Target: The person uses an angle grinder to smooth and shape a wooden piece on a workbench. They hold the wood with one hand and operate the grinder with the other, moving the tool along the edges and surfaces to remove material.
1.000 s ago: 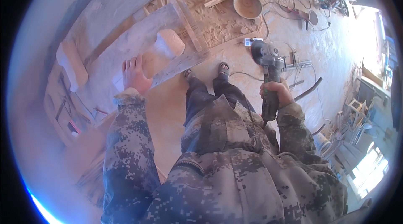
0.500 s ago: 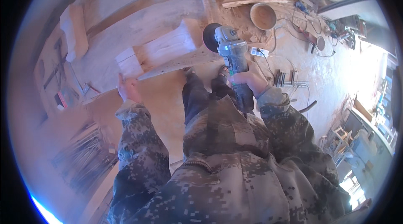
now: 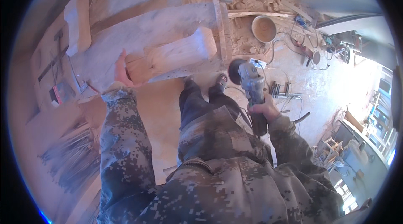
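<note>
A shaped wooden block (image 3: 178, 54), pale with a flared right end, lies on the long workbench (image 3: 113, 48). My left hand (image 3: 121, 71) grips its left end, thumb on the far side and fingers toward the bench's near edge. An angle grinder (image 3: 252, 80) with a dark round disc (image 3: 236, 71) is in my right hand (image 3: 265, 107), which is closed around its body. The grinder is held off the bench's near edge, right of the block, its disc apart from the wood. Part of the grinder's handle hides behind my fingers.
Another carved block (image 3: 78, 24) lies at the bench's left end. A round basin (image 3: 263, 29) sits among wood scraps at the far right. Cables and clamps (image 3: 286, 92) lie on the floor to the right. Thin rods (image 3: 71, 152) are heaped at the lower left.
The grinder has moved right and nearer to me, away from the block's right end. My left hand has shifted its hold, now spanning the block's left end. The block sits turned slightly differently.
</note>
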`<act>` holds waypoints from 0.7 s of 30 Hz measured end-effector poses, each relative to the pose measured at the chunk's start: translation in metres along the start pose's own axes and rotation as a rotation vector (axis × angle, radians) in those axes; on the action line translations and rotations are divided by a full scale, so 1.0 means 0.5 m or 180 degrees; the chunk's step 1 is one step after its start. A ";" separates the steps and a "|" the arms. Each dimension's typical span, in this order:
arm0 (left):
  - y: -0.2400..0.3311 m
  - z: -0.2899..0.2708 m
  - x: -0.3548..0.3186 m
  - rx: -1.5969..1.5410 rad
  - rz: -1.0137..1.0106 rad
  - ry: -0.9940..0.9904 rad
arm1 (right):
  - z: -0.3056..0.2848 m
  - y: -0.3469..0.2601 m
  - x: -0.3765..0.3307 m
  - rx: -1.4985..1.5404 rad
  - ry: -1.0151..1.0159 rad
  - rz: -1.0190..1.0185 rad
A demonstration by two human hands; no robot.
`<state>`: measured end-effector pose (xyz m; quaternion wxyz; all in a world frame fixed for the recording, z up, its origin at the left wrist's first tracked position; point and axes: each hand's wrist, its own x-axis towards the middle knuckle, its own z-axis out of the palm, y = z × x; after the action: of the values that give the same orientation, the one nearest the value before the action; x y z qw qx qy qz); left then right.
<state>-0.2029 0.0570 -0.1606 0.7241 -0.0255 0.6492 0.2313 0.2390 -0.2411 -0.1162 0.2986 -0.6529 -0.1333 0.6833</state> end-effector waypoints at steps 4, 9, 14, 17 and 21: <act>-0.012 0.000 0.010 0.0667 0.1093 -0.0079 | -0.012 0.050 -0.062 0.0136 0.0436 0.0047; 0.061 -0.076 0.154 0.0764 0.1968 -0.0356 | 0.012 0.063 -0.130 0.0537 0.0874 0.0120; 0.100 -0.051 0.150 0.1723 0.2024 -0.1281 | 0.052 0.096 -0.153 0.0904 0.1067 0.0023; 0.095 -0.063 0.181 0.2098 0.2282 -0.0939 | 0.082 0.114 -0.156 0.1034 0.1202 -0.0015; 0.019 -0.055 0.212 0.1895 0.3044 0.0203 | 0.096 0.154 -0.162 0.1153 0.1241 -0.0051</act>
<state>-0.2264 0.0880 -0.2632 0.4947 0.4700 0.6473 0.3397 0.1717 -0.3388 -0.0889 0.4360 -0.7070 0.0461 0.5549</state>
